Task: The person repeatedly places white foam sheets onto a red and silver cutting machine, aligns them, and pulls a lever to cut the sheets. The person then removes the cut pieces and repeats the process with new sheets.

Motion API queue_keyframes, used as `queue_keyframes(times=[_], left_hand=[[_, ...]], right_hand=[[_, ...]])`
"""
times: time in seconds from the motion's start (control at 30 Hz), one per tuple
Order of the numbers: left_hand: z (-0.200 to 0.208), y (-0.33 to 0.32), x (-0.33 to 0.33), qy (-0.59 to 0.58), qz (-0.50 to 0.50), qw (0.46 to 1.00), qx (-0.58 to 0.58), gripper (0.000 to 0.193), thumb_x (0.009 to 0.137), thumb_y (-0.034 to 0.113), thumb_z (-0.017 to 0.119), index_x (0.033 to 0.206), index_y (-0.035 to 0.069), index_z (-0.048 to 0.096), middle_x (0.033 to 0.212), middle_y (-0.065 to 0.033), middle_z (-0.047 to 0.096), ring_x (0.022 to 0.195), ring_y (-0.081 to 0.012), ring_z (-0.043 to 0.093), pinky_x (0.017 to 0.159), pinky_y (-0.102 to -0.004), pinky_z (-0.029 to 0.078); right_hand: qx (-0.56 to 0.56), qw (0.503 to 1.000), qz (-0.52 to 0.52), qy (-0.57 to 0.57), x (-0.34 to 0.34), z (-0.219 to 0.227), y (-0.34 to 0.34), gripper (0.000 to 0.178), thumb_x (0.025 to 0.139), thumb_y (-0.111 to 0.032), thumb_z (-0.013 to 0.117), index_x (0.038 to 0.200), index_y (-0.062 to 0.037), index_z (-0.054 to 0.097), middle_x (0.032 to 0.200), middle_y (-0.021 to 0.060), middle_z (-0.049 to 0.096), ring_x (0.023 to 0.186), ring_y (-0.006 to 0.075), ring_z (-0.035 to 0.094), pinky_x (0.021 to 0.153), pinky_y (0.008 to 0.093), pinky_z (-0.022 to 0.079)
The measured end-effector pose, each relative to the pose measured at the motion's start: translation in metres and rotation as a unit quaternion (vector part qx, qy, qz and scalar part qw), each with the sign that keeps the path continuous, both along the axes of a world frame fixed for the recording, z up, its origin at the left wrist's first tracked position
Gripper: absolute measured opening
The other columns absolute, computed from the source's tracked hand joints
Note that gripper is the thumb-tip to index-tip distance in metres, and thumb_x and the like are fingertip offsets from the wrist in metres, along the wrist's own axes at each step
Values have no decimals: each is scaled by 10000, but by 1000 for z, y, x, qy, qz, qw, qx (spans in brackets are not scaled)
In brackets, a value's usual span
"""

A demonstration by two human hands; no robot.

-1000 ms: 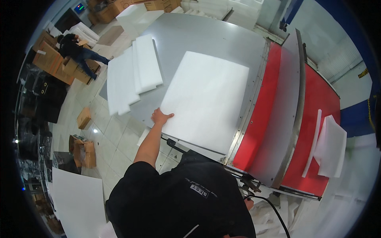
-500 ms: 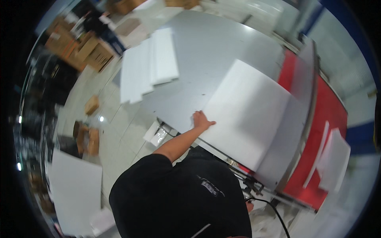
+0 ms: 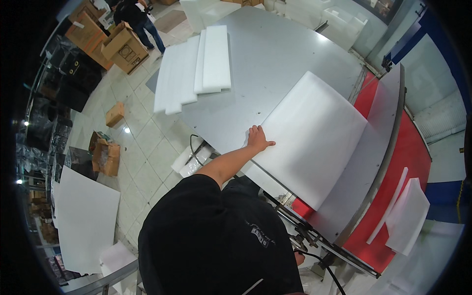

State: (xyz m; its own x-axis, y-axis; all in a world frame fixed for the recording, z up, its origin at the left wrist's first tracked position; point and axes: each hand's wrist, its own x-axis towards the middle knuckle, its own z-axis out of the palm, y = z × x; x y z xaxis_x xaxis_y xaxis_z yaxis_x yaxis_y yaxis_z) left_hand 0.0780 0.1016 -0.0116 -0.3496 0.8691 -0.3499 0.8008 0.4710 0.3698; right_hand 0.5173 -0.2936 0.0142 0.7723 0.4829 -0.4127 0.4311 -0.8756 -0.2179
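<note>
A large white foam sheet (image 3: pixel 314 137) lies on the grey metal table (image 3: pixel 265 54). My left hand (image 3: pixel 259 140) rests at its left edge, thumb out on the foam and fingers stretched forward along the edge. My right hand (image 3: pixel 299 258) shows only as a sliver below the table's front edge, beside a black cable (image 3: pixel 324 268) and a metal fitting (image 3: pixel 300 242). My dark shirt hides its fingers. To the right of the sheet runs a raised grey panel (image 3: pixel 366 157), with red surface (image 3: pixel 363 223) beyond it.
Several white foam slabs (image 3: pixel 214 59) overlap at the table's far left corner. White foam offcuts (image 3: pixel 410 211) lie on the red surface. Cardboard boxes (image 3: pixel 125 49) and a white panel (image 3: pixel 86 221) stand on the floor at left. Another person (image 3: pixel 140 22) stands at the far left.
The view has tilted slightly and sharpened. My left hand stays at the foam sheet's left edge, and the right hand remains low by the cable. More red shows at the sheet's near corner.
</note>
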Motion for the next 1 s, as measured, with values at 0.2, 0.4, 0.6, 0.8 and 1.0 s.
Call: queue_keyframes(times=[0.2, 0.4, 0.6, 0.8, 1.0], left_hand=[[-5, -4, -4, 7, -10, 999, 49, 1160, 711, 652, 808, 1438, -127, 349, 1327, -226, 450, 1243, -361, 419, 1087, -434, 378], [-15, -6, -7, 8, -19, 995, 102, 1187, 742, 673, 765, 1478, -137, 305, 1341, -222, 448, 1262, -351, 411, 1114, -418, 359], [-9, -6, -12, -18, -26, 993, 113, 1144, 776, 653, 748, 1481, -131, 304, 1362, -236, 444, 1281, -373, 407, 1107, -436, 371], [-20, -4, -14, 6, -56, 989, 134, 1115, 812, 691, 683, 1479, -126, 322, 1341, -228, 459, 1266, -362, 406, 1126, -427, 343], [-49, -10, -11, 31, -46, 983, 174, 1111, 812, 685, 690, 1506, -95, 307, 1395, -271, 433, 1308, -404, 394, 1136, -469, 335]], right_hand=[[-5, 1000, -1, -1, -10, -6, 2, 399, 893, -286, 681, 919, 112, 689, 824, 301, 663, 779, 415, 666, 715, 534, 462], [-7, 1000, 4, -1, -11, -6, 11, 413, 902, -312, 685, 989, 92, 687, 919, 293, 667, 852, 417, 653, 766, 528, 462], [-8, 1000, 1, -2, -18, -14, 10, 436, 911, -337, 688, 1059, 72, 686, 1014, 285, 672, 925, 419, 641, 818, 521, 462], [106, 994, 35, 12, -33, -35, -9, 411, 916, -241, 676, 1125, 113, 672, 1074, 313, 696, 993, 406, 666, 866, 462, 479], [126, 990, 42, 40, -19, -42, -11, 412, 862, -174, 712, 1155, 111, 660, 1103, 273, 709, 1051, 411, 673, 905, 448, 486]])
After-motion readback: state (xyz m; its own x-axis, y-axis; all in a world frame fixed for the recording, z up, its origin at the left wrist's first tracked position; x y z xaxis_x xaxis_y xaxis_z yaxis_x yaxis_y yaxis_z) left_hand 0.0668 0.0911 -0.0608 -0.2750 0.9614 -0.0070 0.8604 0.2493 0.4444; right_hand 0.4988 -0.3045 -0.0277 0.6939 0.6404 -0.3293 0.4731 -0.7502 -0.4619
